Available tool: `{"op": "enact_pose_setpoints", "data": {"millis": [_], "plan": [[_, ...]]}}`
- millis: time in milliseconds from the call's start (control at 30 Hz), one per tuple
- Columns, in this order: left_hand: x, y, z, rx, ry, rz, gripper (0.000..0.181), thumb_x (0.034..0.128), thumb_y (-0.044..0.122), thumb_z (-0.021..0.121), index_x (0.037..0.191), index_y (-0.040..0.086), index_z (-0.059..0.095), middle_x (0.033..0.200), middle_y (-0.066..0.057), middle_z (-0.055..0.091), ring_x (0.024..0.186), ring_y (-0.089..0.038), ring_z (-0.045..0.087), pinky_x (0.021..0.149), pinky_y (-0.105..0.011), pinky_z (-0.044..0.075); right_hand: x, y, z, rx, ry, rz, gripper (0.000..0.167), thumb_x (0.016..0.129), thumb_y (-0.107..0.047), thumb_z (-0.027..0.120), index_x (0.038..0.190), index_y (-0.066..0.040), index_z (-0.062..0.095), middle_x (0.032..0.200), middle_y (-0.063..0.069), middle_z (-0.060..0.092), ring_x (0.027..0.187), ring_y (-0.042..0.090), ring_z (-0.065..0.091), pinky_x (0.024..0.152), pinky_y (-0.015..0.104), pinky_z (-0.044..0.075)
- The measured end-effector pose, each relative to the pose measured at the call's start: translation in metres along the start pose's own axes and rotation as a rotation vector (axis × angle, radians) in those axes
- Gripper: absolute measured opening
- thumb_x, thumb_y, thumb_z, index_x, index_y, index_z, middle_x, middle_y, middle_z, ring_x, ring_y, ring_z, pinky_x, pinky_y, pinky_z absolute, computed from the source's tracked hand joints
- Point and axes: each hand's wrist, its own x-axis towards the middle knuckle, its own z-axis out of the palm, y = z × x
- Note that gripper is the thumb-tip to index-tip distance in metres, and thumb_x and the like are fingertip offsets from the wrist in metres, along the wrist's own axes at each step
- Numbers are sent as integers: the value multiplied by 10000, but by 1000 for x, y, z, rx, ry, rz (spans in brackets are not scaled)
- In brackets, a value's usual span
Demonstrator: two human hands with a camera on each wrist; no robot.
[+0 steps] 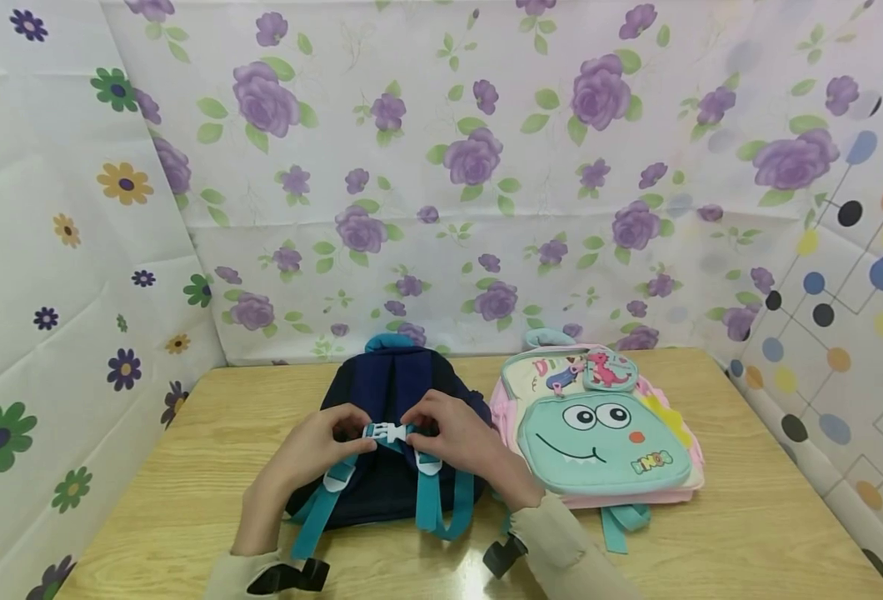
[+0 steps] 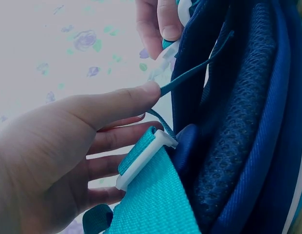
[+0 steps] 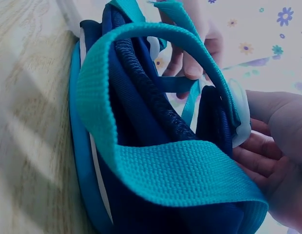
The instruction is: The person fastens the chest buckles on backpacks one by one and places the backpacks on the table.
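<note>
A dark blue backpack [image 1: 370, 500] lies with its shoulder straps facing up. Across the straps runs a white plastic buckle [image 1: 386, 432] on teal webbing. My left hand [image 1: 321, 446] pinches the buckle's left end between thumb and fingers. From the other side, my right hand [image 1: 456, 433] pinches its right end. The two halves are in line; whether they are fully locked cannot be told. In the left wrist view, the thumb presses beside the thin teal strap [image 2: 190, 75]. A white strap adjuster [image 2: 143, 163] is near the fingers. The right wrist view shows a looped teal strap [image 3: 180, 170] in front.
A pink and mint backpack [image 1: 606, 442] with a cartoon face lies right of the blue one, close beside it. Both rest on a wooden table [image 1: 187, 467]. Flowered cloth [image 1: 426, 167] hangs behind, with patterned sheets at both sides.
</note>
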Motion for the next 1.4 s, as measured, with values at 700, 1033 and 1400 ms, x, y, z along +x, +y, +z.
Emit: {"op": "enact_pose_setpoints", "data": {"millis": [700, 1033, 1400], "plan": [[0, 3, 3, 145, 79, 9, 212, 817, 310, 821, 975, 250, 693, 814, 118, 640, 730, -58, 575, 676, -264, 464, 1, -3, 9, 0, -7, 50, 169, 920, -213, 717, 1078, -155, 737, 987, -31, 612, 856, 95, 611, 743, 179, 499], [3, 5, 8, 163, 50, 30, 211, 813, 327, 821, 978, 274, 701, 793, 160, 649, 712, -28, 594, 675, -251, 478, 0, -6, 12, -42, -4, 0, 161, 913, -183, 725, 1063, -126, 741, 983, 0, 630, 854, 102, 625, 754, 176, 508], [0, 2, 1, 132, 52, 8, 222, 814, 322, 823, 980, 245, 698, 797, 120, 647, 715, -54, 595, 678, -269, 471, 1, -2, 10, 6, 7, 50, 145, 914, -208, 724, 1045, -148, 744, 983, -16, 628, 850, 101, 631, 737, 171, 507]]}}
